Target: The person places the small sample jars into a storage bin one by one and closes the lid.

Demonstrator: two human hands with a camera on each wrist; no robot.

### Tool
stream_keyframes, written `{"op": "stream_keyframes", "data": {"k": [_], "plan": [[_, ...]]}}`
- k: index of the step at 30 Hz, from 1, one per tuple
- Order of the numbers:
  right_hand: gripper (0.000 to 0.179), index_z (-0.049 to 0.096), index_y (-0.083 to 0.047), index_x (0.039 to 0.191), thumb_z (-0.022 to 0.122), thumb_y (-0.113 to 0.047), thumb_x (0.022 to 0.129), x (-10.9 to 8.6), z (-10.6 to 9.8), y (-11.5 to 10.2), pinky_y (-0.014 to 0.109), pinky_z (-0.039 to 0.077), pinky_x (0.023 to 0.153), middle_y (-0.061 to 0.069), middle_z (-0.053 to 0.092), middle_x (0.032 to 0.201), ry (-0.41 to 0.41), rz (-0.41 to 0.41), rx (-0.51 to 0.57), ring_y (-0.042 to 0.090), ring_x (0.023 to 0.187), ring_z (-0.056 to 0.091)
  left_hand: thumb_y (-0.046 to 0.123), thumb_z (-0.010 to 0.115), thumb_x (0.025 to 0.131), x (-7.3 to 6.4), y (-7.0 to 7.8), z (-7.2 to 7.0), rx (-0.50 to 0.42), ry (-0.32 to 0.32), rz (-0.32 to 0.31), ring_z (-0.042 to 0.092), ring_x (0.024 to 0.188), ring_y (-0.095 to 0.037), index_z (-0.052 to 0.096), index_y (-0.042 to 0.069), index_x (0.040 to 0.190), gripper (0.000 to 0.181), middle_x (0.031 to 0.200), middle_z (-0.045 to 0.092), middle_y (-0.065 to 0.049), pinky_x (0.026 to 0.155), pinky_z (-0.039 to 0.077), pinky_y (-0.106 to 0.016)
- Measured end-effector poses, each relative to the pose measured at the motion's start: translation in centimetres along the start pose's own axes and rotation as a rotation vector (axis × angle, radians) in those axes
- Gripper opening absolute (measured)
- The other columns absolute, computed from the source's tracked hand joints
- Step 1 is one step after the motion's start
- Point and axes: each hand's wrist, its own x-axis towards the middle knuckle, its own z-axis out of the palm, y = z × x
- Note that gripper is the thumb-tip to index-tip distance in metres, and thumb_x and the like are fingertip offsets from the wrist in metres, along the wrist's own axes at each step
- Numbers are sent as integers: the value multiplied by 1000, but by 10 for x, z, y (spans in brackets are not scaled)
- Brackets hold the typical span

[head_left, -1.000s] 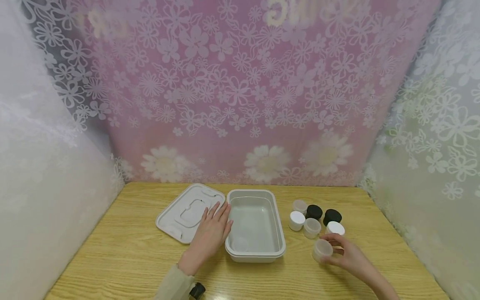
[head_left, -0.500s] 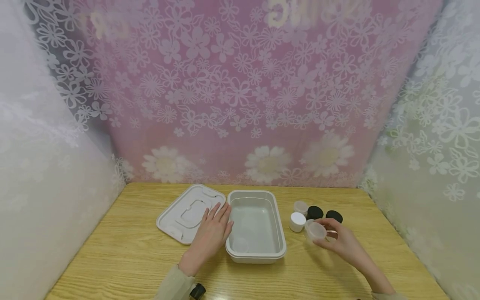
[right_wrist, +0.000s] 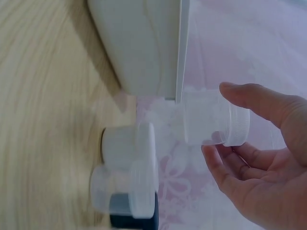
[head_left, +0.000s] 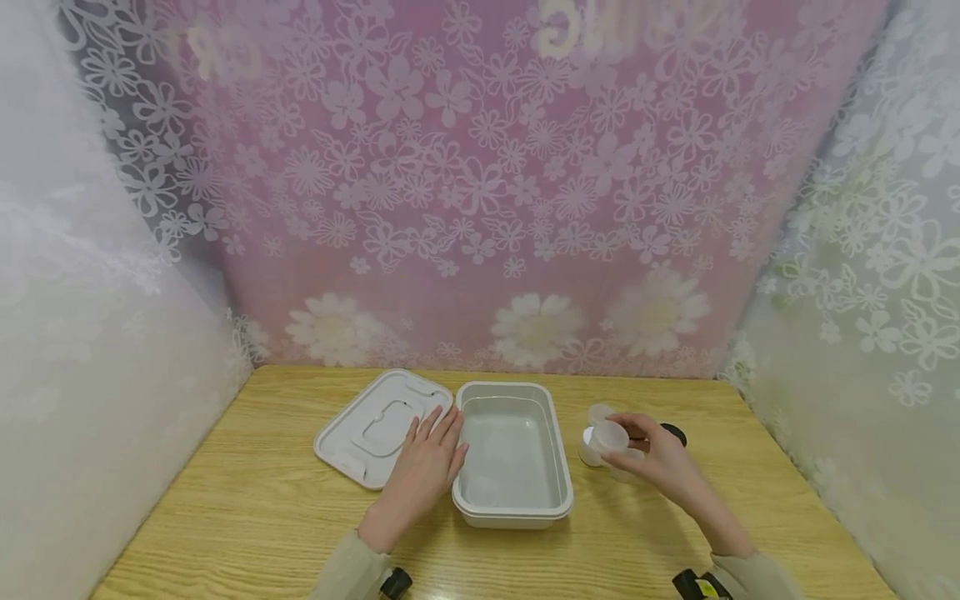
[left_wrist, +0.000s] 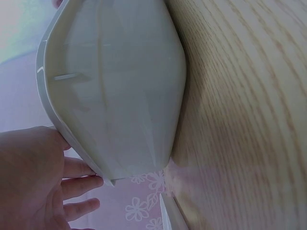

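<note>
My right hand [head_left: 663, 462] pinches a small clear plastic jar [head_left: 610, 436] by its ribbed lid, between thumb and fingers. In the right wrist view that jar [right_wrist: 204, 117] is held up off the table, near the box's rim. My left hand [head_left: 423, 462] rests with straight fingers at the left rim of a pale grey rectangular box [head_left: 512, 511], which stands uncovered. Close up in the left wrist view, its fingers touch the rim of the box [left_wrist: 129, 96]. The box's lid [head_left: 386, 432] lies flat on the table, partly behind the left hand.
Below the right hand stand a white jar [right_wrist: 120, 143], another clear jar [right_wrist: 112, 189] and a black jar [right_wrist: 134, 220]. A further clear jar [head_left: 599, 412] and another black one [head_left: 677, 433] show around the hand. Patterned curtains border the wooden table [head_left: 247, 500].
My right hand has lifted the clear jar from the table's front right and carried it left and away, over the other jars. My left hand has stayed at the box's rim.
</note>
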Motion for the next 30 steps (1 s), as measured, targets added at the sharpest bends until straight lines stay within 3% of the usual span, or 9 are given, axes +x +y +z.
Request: {"op": "stream_keyframes", "data": {"k": [9, 16, 23, 30], "plan": [[57, 58, 2, 136, 81, -17, 88, 19, 18, -11, 32, 59, 84, 23, 60, 130, -9, -27, 16, 39, 111, 66, 31, 50, 107, -1, -1, 1, 3, -4, -2, 38, 146, -37, 49, 3, 150, 51, 153, 49, -14, 115, 31, -62], [57, 58, 3, 136, 81, -21, 89, 33, 33, -21, 47, 56, 95, 22, 60, 130, -30, -61, 17, 41, 116, 62, 30, 51, 107, 0, -1, 2, 6, 4, 0, 40, 144, -38, 50, 2, 149, 50, 152, 50, -14, 114, 32, -62], [55, 59, 7, 131, 82, -15, 87, 43, 51, -32, 50, 56, 92, 23, 63, 123, -36, -131, 22, 41, 109, 64, 30, 51, 107, 0, -1, 3, 12, 6, 0, 40, 144, -37, 51, 2, 148, 50, 152, 50, -14, 114, 33, -62], [54, 61, 3, 129, 83, -18, 85, 51, 70, -42, 47, 56, 94, 19, 63, 124, -82, -102, 31, 36, 110, 64, 30, 51, 107, 0, -1, 2, 19, 4, -1, 41, 144, -38, 51, 2, 148, 50, 152, 50, -14, 114, 33, -62]]}}
